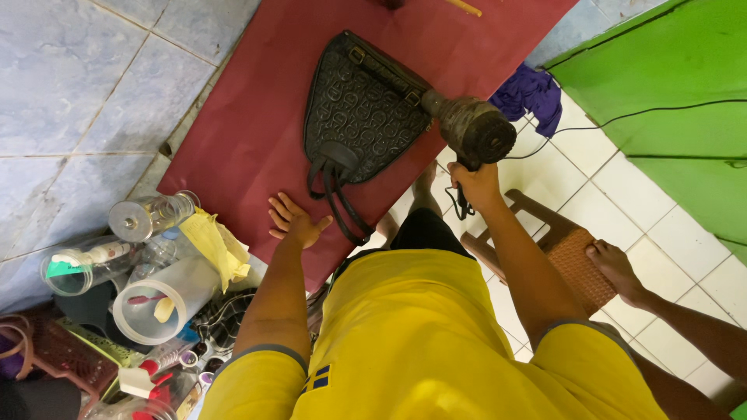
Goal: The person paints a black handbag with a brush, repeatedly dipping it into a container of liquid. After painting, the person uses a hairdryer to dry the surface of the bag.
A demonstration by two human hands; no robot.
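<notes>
Right grip [473, 183] clenched on hair dryer [471, 128] beside black handbag [359, 109]; left grip [294, 222] spread flat, near bag's straps [336, 196].

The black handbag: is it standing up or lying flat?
Lying flat. The black handbag rests broadside on the red mat, its straps trailing loose.

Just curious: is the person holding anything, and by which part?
The right hand grips a hair dryer by its handle. The left hand holds nothing, lying flat on the red mat.
</notes>
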